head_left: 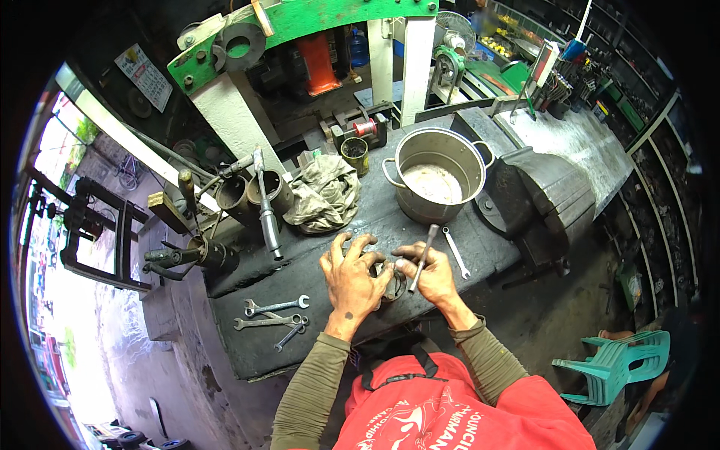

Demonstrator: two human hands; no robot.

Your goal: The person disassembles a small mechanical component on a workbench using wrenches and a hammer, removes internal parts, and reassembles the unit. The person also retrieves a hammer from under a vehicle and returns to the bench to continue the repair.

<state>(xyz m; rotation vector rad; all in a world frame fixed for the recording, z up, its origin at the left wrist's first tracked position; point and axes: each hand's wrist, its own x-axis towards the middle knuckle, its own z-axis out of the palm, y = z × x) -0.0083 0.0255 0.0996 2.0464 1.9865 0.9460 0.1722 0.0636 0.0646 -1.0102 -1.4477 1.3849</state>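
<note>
The left hand (351,276) arches over the tabletop (289,277) with its fingers spread and its thumb beside a small dark metal part (393,288); whether those fingers grip the part cannot be told. The part sits between both thumbs, low and partly hidden. The right hand (436,279) has its fingers bent around a slim metal rod (424,259), slanting across them. A combination wrench (456,253) lies just right of the right fingers; the steel pot (437,174) stands beyond them. The step in hand seems to be close handwork on the part; the next move would call for a steady left hold and careful rod placement.
</note>
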